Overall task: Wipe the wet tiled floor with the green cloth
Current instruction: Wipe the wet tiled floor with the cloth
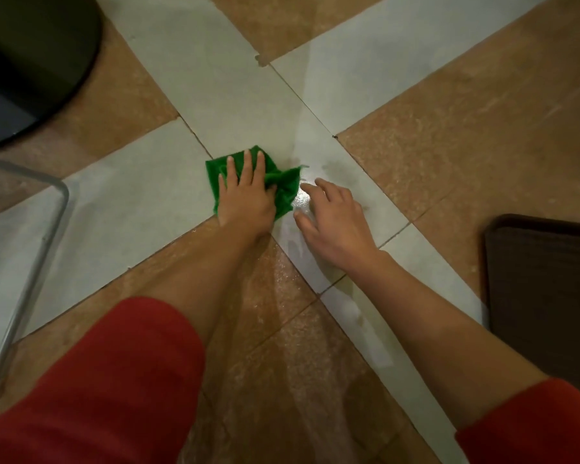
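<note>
The green cloth (275, 182) lies crumpled on a pale tile near the middle of the scene, under the left hand (248, 192), which presses flat on it with fingers spread and pointing away. The right hand (332, 219) is just beside the cloth on its right, apart from it or barely at its edge; I cannot tell which. It holds nothing, fingers loosely spread and slightly curled, fingertips on or just over a shiny wet patch (302, 197).

The floor (449, 135) is laid in brown tiles crossed by pale grey strips that meet near the cloth. A wet sheen runs from the hands down the near brown tile.

At the far left stands a dark rounded object (37, 61), its kind unclear. Below it, at the left edge, runs a bent grey metal tube (37, 249). At the right edge lies a dark brown mat (546, 296).

Both forearms reach forward from red sleeves (114, 380) at the near edge, the left one nearly straight, the right angled inward.
</note>
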